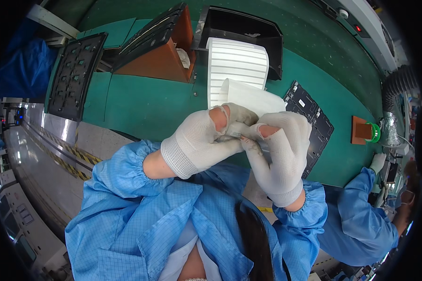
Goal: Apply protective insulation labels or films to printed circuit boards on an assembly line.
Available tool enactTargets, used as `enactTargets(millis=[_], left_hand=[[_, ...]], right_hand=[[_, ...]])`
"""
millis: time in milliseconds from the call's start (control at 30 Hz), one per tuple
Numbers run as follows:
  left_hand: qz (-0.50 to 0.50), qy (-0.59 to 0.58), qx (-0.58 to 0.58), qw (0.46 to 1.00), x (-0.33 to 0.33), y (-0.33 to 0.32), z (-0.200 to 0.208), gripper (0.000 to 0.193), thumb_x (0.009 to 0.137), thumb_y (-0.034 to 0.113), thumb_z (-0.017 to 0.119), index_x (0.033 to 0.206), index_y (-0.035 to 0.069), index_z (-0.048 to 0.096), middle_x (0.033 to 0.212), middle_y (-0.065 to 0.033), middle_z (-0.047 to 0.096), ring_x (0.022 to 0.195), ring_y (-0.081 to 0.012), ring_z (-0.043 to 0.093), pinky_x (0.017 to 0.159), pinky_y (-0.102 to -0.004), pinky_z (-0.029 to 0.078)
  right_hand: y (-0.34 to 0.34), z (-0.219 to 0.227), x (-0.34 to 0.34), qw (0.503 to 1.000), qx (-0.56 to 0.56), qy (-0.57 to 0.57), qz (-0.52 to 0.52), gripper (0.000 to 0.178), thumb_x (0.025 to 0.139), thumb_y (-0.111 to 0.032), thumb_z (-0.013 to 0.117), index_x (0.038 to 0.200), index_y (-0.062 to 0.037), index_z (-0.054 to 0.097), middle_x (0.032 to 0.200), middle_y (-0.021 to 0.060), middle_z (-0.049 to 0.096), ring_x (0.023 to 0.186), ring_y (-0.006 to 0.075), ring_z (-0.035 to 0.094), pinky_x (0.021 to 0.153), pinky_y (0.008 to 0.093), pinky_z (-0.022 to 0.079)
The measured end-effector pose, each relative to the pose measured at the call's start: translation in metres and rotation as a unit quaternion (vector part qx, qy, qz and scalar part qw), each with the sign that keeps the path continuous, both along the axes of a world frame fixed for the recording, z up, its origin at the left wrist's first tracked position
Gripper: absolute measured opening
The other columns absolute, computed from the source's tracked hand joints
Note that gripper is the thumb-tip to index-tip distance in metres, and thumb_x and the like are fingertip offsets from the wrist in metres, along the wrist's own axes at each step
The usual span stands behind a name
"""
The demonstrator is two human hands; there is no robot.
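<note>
Both my hands wear white knit gloves, and some bare skin shows at the fingers. My left hand [197,145] and my right hand [283,152] meet in front of my chest, their fingers closed in a pinch. Between the fingertips is a small pale piece [237,129], mostly hidden by the gloves, so its kind is unclear. Just beyond my hands lies a long sheet of white label strips [237,65], with a curled flap of plain white paper [253,97] at its near end. A flat black panel [314,114] lies partly behind my right hand.
A black bin [272,35] stands behind the label sheet on the green table [131,103]. Left of it are a brown wedge-shaped stand [145,65] and a black slotted tray [75,77]. At right are a green tape roll [374,133] and a co-worker in blue [361,225].
</note>
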State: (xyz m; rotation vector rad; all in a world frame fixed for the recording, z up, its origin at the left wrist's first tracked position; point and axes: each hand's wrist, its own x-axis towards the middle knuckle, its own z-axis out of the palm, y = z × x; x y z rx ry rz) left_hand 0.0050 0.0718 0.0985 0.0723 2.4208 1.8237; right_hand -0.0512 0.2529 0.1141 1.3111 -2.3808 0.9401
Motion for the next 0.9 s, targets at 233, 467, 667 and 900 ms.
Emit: enactTargets(millis=[233,467,667,900], left_hand=[[0.007,-0.036,0.077,0.996,-0.001,0.002,0.0,0.04,0.086,0.002,0.066,0.124,0.0,0.057,0.109,-0.0105,0.07,0.103,-0.0197,0.069,0.091,-0.029,0.055],[0.012,-0.038,0.103,0.994,0.0,0.003,-0.005,0.043,0.085,-0.003,0.063,0.127,0.0,0.055,0.114,-0.0104,0.069,0.107,-0.0208,0.068,0.094,-0.0299,0.055],[0.019,0.023,0.026,0.999,0.001,0.002,-0.015,0.048,0.085,0.006,0.066,0.131,0.005,0.057,0.114,-0.0126,0.068,0.103,-0.0253,0.069,0.09,-0.0325,0.056],[0.014,0.037,-0.018,0.999,0.002,0.002,-0.012,0.046,0.086,0.013,0.066,0.131,0.006,0.058,0.112,-0.0141,0.069,0.1,-0.0283,0.07,0.088,-0.0337,0.056]], right_hand=[[0.01,0.005,-0.003,0.999,-0.014,-0.017,-0.048,0.042,0.065,-0.021,0.084,0.104,-0.0097,0.071,0.1,0.0072,0.06,0.092,0.0262,0.055,0.08,0.0384,0.04],[0.006,-0.005,0.005,0.997,0.008,0.06,-0.056,0.041,0.062,-0.022,0.087,0.098,-0.0088,0.071,0.094,0.0057,0.058,0.089,0.0256,0.053,0.079,0.0374,0.041],[0.006,-0.007,0.007,0.998,-0.002,0.018,-0.053,0.034,0.064,-0.017,0.086,0.094,-0.0112,0.072,0.09,0.0046,0.056,0.085,0.0251,0.052,0.073,0.0371,0.041],[0.003,-0.012,0.006,0.999,-0.029,0.033,-0.031,0.032,0.064,-0.011,0.084,0.091,-0.0073,0.067,0.088,0.0083,0.056,0.085,0.0285,0.054,0.071,0.0389,0.041]])
